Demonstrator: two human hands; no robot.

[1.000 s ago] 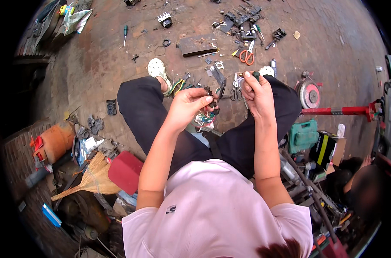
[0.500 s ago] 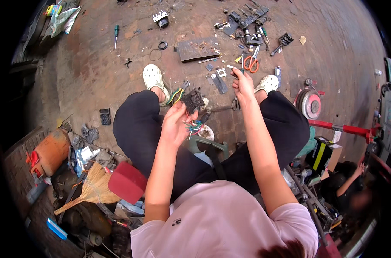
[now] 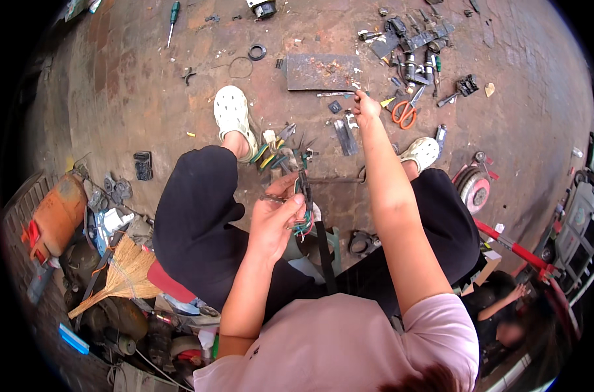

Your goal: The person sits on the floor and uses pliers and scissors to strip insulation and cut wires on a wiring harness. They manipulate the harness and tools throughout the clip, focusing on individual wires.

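My left hand (image 3: 275,222) is closed round a dark plastic connector block (image 3: 303,191), turned edge-on above my lap. Thin green, red and white wires (image 3: 303,224) hang from its lower end. My right arm is stretched forward. Its hand (image 3: 367,110) has the fingers drawn together at the right front corner of a flat dark metal plate (image 3: 320,73) on the floor; what they pinch is too small to make out. A slim pen-like tool (image 3: 334,95) lies along the plate's front edge. Orange-handled scissors (image 3: 405,115) rest to the right of that hand.
Tools with yellow and green handles (image 3: 269,157) lie by my left shoe. Black mechanical parts (image 3: 418,49) are heaped at the far right. A green-handled screwdriver (image 3: 172,23) lies far left, a straw broom (image 3: 119,271) near left. Another person's arm (image 3: 503,305) shows at lower right, beyond a red bar (image 3: 512,243).
My right hand has reached forward to the plate's corner. My left hand has turned the connector block from face-up to edge-on and come slightly nearer. The view has shifted too.
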